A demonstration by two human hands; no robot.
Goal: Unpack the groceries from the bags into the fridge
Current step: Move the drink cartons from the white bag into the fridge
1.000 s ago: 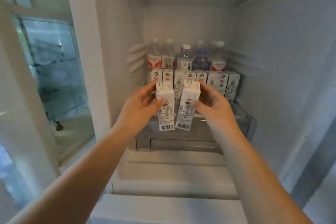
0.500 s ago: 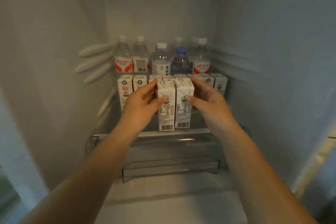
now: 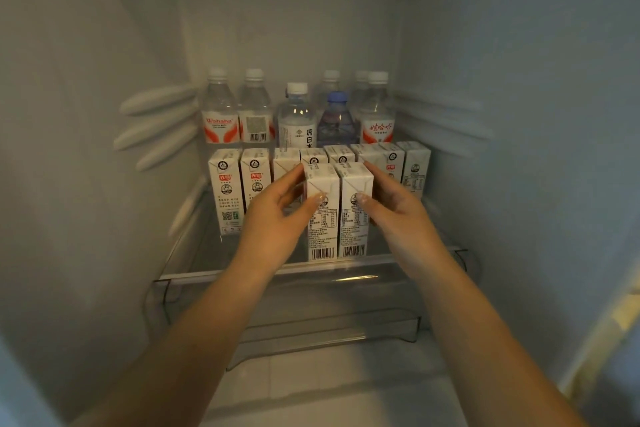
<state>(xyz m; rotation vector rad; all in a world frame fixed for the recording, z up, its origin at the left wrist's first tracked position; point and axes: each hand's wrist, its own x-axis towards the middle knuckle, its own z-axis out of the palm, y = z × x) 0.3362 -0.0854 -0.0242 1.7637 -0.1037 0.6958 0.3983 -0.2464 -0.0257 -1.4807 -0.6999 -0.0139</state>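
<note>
I see both hands inside the fridge [image 3: 104,114], each gripping one milk carton. My left hand [image 3: 277,218] wraps the left carton [image 3: 323,218], thumb on its front face and fingers round its far left side. My right hand [image 3: 398,215] does the same with the right carton [image 3: 355,215], thumb on the front and fingers behind its right side. The two cartons stand upright and touch side by side, barcodes toward me, their bases at or just above the glass shelf [image 3: 207,253] near its front edge; I cannot tell whether they rest on it. At 12 o'clock from them runs a row of cartons [image 3: 225,191], and behind that row stand the water bottles [image 3: 298,114] against the back wall. At 6 o'clock, below the shelf, sits a clear drawer [image 3: 329,322]
</note>
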